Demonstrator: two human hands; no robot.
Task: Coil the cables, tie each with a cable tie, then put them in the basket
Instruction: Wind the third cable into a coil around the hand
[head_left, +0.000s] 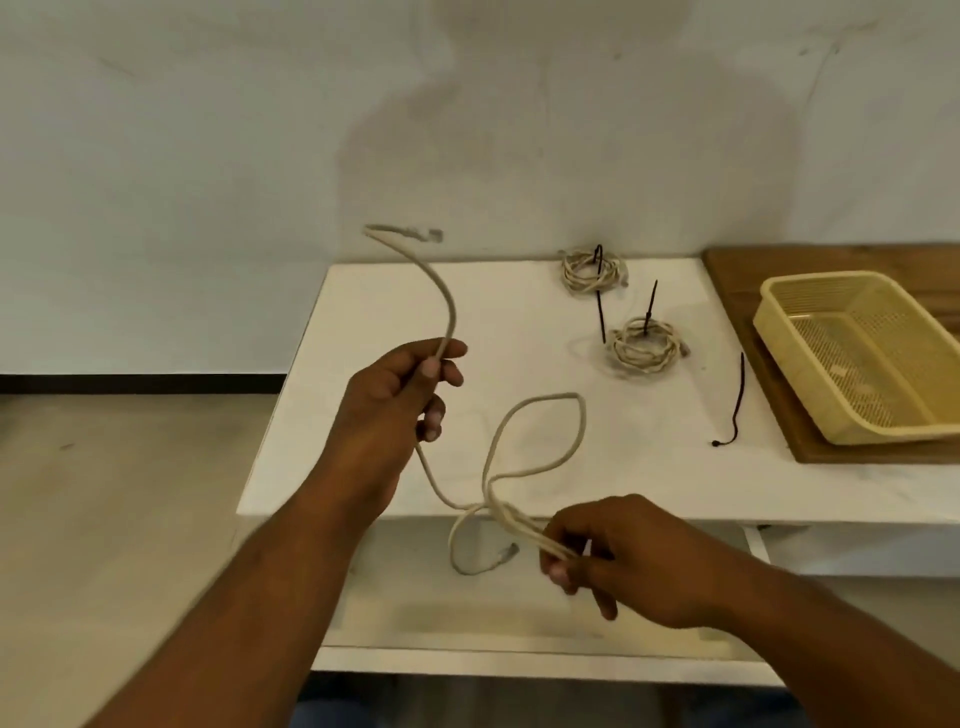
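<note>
Bare workroom, lab-type: plain white rectangular table (519, 312) against scuffed white painted wall (208, 156), grey concrete floor (104, 493), black baseboard strip (140, 383).

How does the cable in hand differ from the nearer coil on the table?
The held cable is mostly loose, pinched by the left hand and right hand; the nearer coil is fully wound and lies on the table. The nearer coil carries a black tie; the held cable has none. Both are beige.
</note>
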